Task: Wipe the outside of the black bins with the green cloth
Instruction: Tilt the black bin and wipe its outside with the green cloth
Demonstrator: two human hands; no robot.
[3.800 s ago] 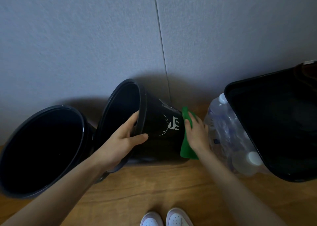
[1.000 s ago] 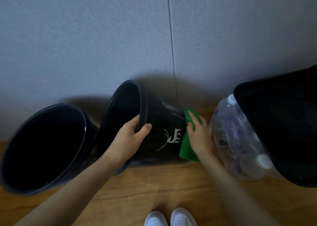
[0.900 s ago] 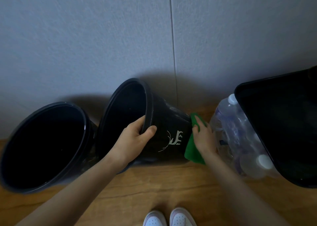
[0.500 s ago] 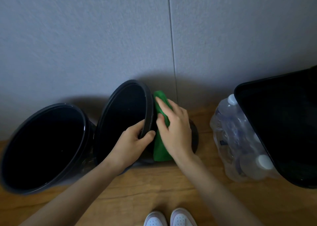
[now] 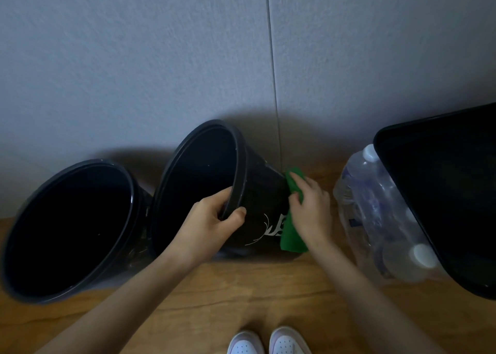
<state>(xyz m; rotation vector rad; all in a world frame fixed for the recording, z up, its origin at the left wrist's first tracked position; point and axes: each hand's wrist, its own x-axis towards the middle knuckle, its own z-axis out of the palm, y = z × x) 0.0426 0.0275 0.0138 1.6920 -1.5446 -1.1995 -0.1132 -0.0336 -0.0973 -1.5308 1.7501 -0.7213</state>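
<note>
While two white shoes [image 5: 268, 341] stand on the wood floor [image 5: 241, 294] at the bottom middle, the left hand [image 5: 208, 226] pinches the rim of the tipped bin [image 5: 257, 200] in the middle, thumb outside. That stiff rim looks like the best hold. It seems light and maybe slippery. Its mouth points up and left, its length runs down to the right. The right hand [image 5: 311, 208] presses the soft green cloth [image 5: 291, 235] flat near its bottom. Another black bin [image 5: 69, 227] sits at left.

Two bare forearms, sleeveless as far as the frame shows, end in a left hand [image 5: 206, 223] and right hand [image 5: 311, 208] without rings. White perforated-toe sneakers [image 5: 268, 343] cover both feet.
</note>
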